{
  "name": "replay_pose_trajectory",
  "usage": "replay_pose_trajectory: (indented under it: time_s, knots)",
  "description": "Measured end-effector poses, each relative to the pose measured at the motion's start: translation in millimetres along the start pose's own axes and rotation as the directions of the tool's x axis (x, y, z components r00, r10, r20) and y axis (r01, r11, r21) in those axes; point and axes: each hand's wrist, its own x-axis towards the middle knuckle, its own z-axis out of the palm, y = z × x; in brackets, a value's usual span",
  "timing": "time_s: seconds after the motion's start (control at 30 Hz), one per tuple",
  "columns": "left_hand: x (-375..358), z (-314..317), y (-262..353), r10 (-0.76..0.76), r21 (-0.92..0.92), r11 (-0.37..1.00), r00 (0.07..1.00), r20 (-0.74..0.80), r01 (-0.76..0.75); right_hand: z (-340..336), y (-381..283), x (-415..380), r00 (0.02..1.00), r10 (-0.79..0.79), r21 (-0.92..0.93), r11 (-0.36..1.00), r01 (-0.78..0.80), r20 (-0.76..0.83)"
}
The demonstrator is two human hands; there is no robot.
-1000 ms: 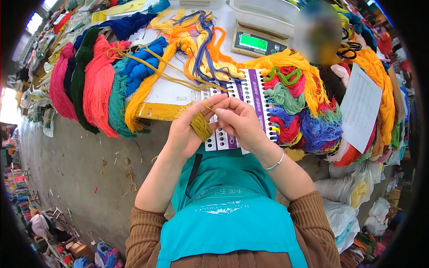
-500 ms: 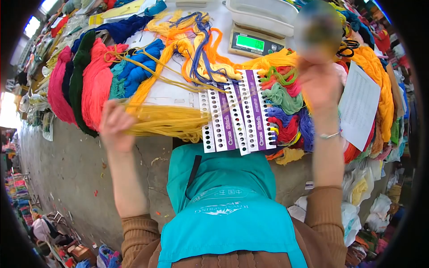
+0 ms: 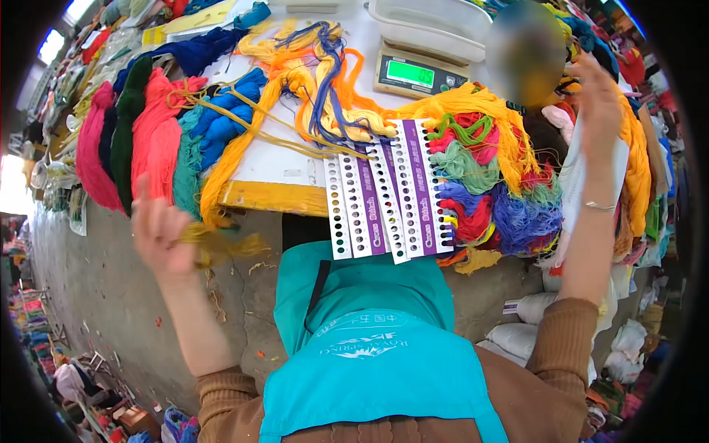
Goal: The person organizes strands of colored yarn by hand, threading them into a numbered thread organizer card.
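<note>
My left hand is at the table's front left, partly blurred, with some fingers pointing up. A mustard-yellow thread skein trails from it to the right, off the table edge. My right hand is raised at the far right, over the thread piles beside a white paper sheet. Its fingers are too blurred to read. Several punched thread cards, white and purple and marked "Cross Stitch", lie at the front edge. Strands of mustard thread stretch across the table to the cards.
A digital scale with a lit green display and a clear plastic tray stand at the back. Coloured skeins line the left side. More tangled thread lies right of the cards. A blurred round patch covers the upper right.
The mustard skein has come away from the cards and now hangs by my left hand, which moved left and down. My right hand moved right and up.
</note>
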Motion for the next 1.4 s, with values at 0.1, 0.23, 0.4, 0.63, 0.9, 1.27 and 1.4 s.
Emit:
replay_pose_trajectory:
  time_s: [0.1, 0.23, 0.4, 0.63, 0.9, 1.27, 1.4]
  knots:
    - [6.0, 41.3, -88.5, -0.253, 0.121, 0.957, 0.962, -0.099, 0.264, 88.9, -22.3, -62.5, 0.856, 0.139, 0.293, 0.902, -0.317, 0.499]
    - [10.9, 75.9, -169.9, -0.581, 0.253, 0.776, 0.811, -0.071, 0.578, 144.3, -49.7, -117.6, 0.582, 0.114, 0.309, 0.757, -0.575, 0.805]
    - [19.6, 85.2, -214.1, -0.629, 0.356, 0.711, 0.775, -0.065, 0.607, 162.5, -48.8, -145.9, 0.538, 0.078, 0.38, 0.624, -0.683, 0.839]
    - [31.6, 77.7, -237.4, -0.53, 0.581, 0.604, 0.819, -0.219, 0.546, 178.9, -7.1, -148.3, 0.831, 0.267, 0.226, 0.881, -0.416, 0.488]
    - [51.3, 83.7, -249.1, -0.596, 0.638, 0.431, 0.732, -0.329, 0.638, 193.0, 29.2, -148.8, 0.795, 0.371, 0.095, 0.879, -0.467, 0.481]
    - [74.4, 90.8, -262.8, -0.634, 0.782, 0.275, 0.717, -0.29, 0.559, 190.0, 29.4, -150.0, 0.789, 0.339, 0.152, 0.869, -0.471, 0.512]
    - [74.8, 83.1, -269.8, -0.622, 0.798, 0.243, 0.72, -0.308, 0.552, 188.4, 28.1, -149.3, 0.782, 0.342, 0.165, 0.858, -0.486, 0.521]
